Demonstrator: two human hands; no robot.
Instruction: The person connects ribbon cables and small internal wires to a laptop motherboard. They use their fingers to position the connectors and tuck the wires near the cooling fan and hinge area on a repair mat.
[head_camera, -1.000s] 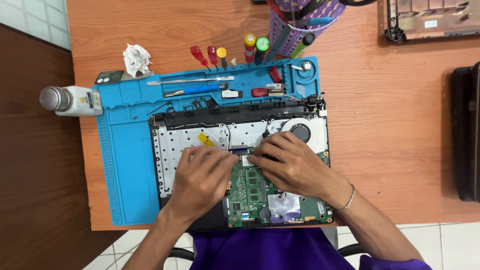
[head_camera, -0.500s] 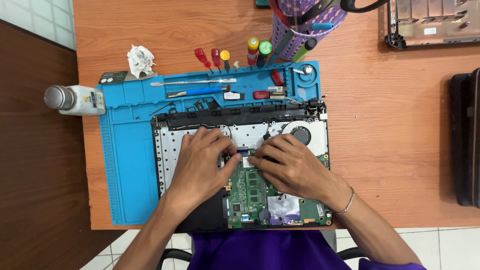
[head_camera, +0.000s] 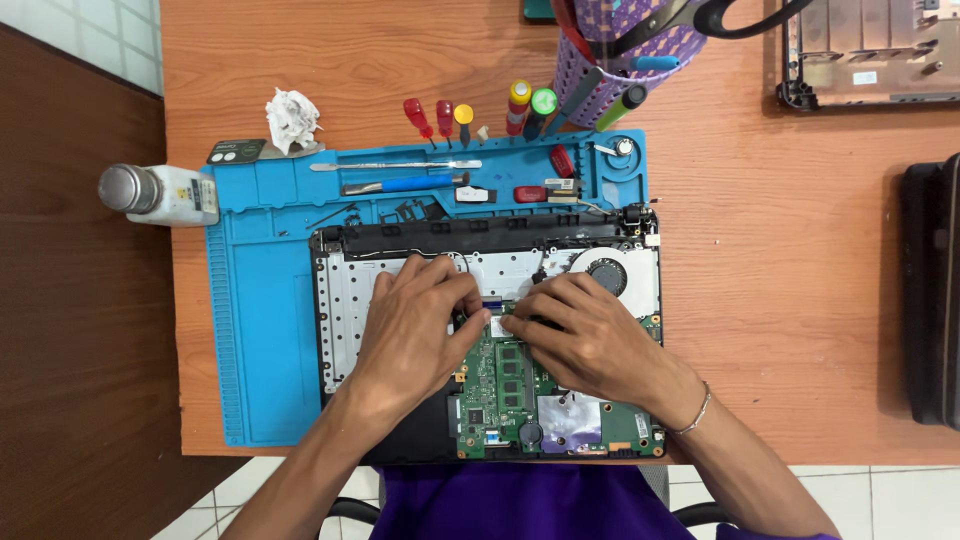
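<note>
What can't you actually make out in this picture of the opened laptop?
Head view only:
- What the fingertips pinch: hidden under the left hand and right hand.
- Green circuit board: parts too small.
- Purple tool cup: cut off by the top edge.

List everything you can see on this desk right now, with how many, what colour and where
opened laptop: one, black frame, silver inner plate, on the blue mat
circuit board: one, green, lower middle of the laptop
cooling fan: one, dark, upper right corner of the laptop
work mat: one, blue, on the wooden desk
screwdrivers: several, red, yellow and green handles, along the mat's far edge
metal pry tool: one, silver, in the mat's top tray
tool holder: one, purple, far edge of the desk
bottle: one, white with metal cap, left of the mat
crumpled tissue: one, white, far left
laptop cover: one, dark, top right
left hand: on the laptop, fingertips by the board's top edge
right hand: on the board, bracelet at the wrist
</note>
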